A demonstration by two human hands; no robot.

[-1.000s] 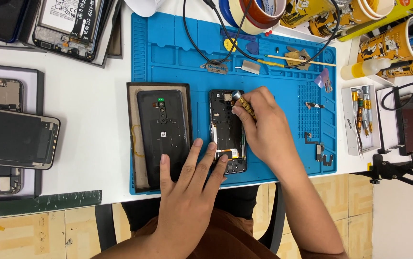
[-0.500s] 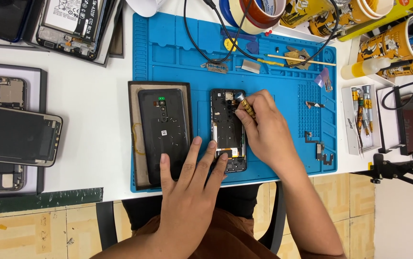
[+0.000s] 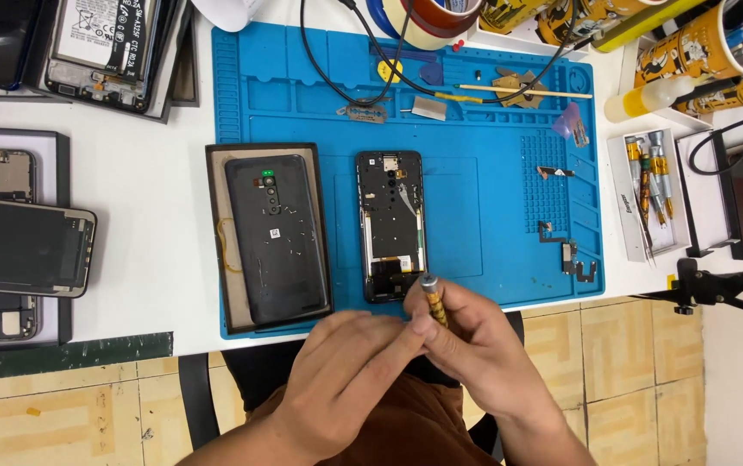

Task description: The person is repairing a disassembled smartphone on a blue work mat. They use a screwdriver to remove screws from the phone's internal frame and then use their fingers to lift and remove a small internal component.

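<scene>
An opened black phone frame [image 3: 391,224] lies upright on the blue repair mat [image 3: 492,216], its inner parts showing. Left of it a black back cover [image 3: 275,235] rests on a brown board. My right hand [image 3: 484,345] is at the mat's near edge, just below the phone, shut on a yellow-handled screwdriver [image 3: 433,299] with its metal end pointing up. My left hand [image 3: 346,380] meets it from the left, fingertips touching the screwdriver's lower part. Neither hand touches the phone.
Small loose parts and flex cables [image 3: 566,246] lie on the mat's right side. Cables, tape rolls [image 3: 428,17] and a stick sit at the back. Other opened phones [image 3: 18,246] lie at left. A white box of screwdrivers [image 3: 648,194] stands right.
Both hands have pulled back from the phone toward me. The right hand lifted the screwdriver off the phone's upper part; the left hand left the phone's lower edge and joined the screwdriver.
</scene>
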